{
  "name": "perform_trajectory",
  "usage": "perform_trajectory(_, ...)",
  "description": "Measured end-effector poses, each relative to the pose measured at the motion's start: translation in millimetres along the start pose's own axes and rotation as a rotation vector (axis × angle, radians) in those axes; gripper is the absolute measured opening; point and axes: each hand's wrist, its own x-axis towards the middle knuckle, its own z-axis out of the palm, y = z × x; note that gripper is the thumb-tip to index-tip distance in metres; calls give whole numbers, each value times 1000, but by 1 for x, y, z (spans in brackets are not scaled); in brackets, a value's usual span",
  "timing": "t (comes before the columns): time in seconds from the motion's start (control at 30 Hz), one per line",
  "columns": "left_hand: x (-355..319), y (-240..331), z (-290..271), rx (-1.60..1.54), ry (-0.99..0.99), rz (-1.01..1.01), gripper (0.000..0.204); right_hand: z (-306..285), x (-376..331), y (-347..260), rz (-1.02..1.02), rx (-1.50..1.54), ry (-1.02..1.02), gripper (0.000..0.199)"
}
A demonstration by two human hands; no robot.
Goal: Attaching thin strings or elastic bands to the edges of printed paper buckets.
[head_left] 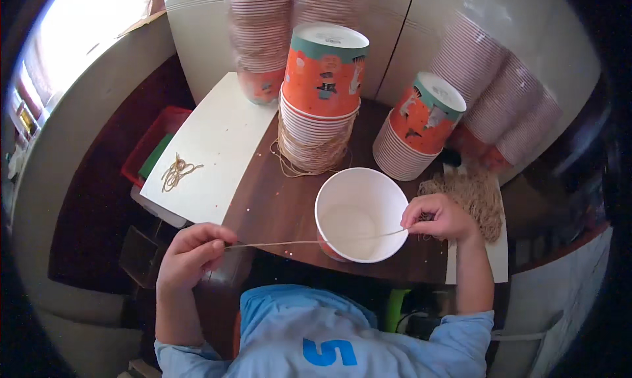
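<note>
A thin tan string (288,243) is stretched between my two hands. My left hand (191,253) pinches one end, out to the left over the table's near edge. The other end is pinched by my right hand (442,218), beside the rim of a white paper bucket (361,207). This bucket stands upright with its mouth up, and its inside shows bare white. The string passes across its mouth near the front. A bit of the bucket's orange outside shows below the rim at the left.
Behind stand an orange-and-green bucket stack (326,82) with strings around it and a shorter stack (421,125). Plastic-wrapped stacks (484,82) lean at the back right. A heap of tan strings (474,197) lies by my right hand; a small bundle (178,173) lies on the left white board.
</note>
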Motion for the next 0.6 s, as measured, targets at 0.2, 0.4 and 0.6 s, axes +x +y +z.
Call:
perform_trajectory(0.2, 26, 12, 57, 56, -239, -3, 30, 29, 13, -61, -71, -466, 303, 66)
perform_trajectory(0.4, 67, 20, 109, 46, -473, -39, 38, 103, 64, -90, -70, 472, 113, 63)
perform_trajectory(0.6, 78, 6, 94, -232, -471, -251, 49, 87, 65, -90, 129, 254, 271, 23)
